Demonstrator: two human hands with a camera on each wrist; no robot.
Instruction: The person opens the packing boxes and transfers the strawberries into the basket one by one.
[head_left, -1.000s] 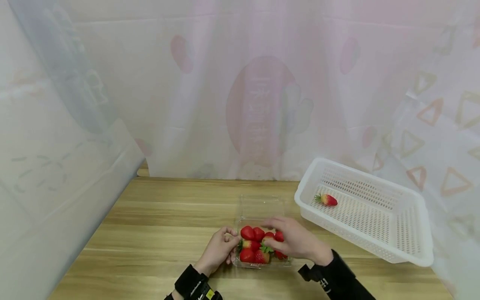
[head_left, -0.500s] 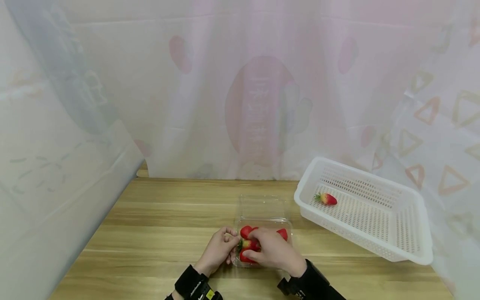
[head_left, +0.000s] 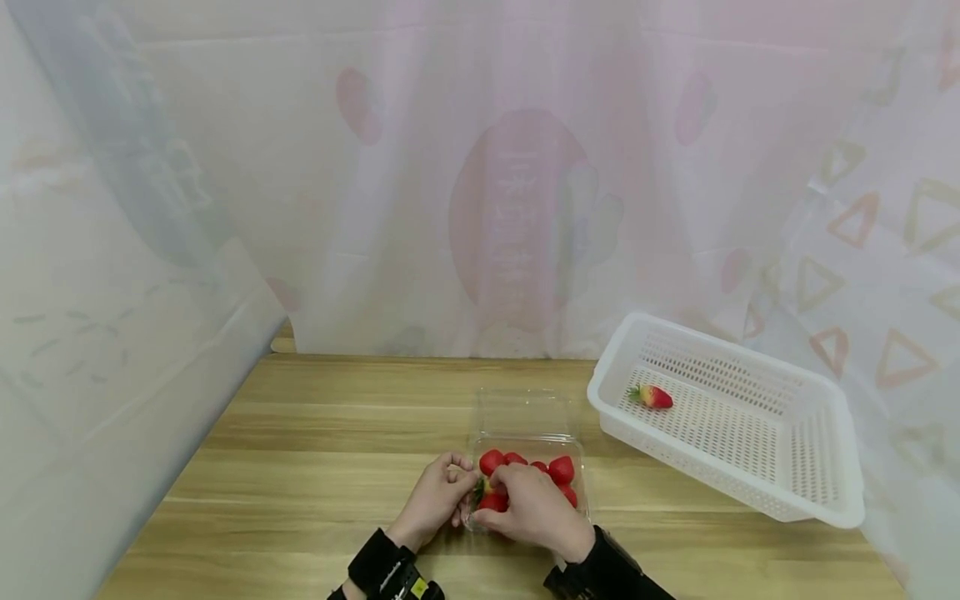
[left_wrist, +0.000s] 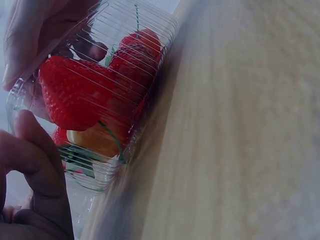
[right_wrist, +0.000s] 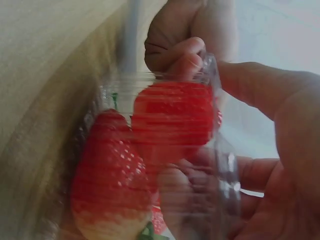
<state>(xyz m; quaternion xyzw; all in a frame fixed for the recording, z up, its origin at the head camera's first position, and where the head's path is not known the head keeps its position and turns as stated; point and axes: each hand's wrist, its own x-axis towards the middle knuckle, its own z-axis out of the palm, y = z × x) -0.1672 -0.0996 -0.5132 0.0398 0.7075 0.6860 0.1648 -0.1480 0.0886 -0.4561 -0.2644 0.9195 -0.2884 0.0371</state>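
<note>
A clear plastic box (head_left: 583, 477) of red strawberries stands on the wooden table, its transparent lid (head_left: 525, 414) folded back. At its left side my left hand (head_left: 435, 502) pinches the rim with thumb and curled fingers. My right hand (head_left: 540, 508) reaches into the box from the right, fingers and thumb bent round a strawberry (head_left: 492, 502) in the left part. Part of that grip is hidden by the hand. Through the box wall, a large strawberry (left_wrist: 75, 92) shows in the left wrist view and another strawberry (right_wrist: 110, 175), pale at its base, in the right wrist view.
A white perforated basket (head_left: 697, 467) sits at an angle on the right of the table (head_left: 337, 417). Inside it lies one strawberry (head_left: 654, 397) with green leaves. Pale printed curtains (head_left: 412, 208) hang behind the table and along both sides.
My right hand has moved left from the box's right part to its left part, and its fingers have come closer round a strawberry. My left hand has stayed at the rim.
</note>
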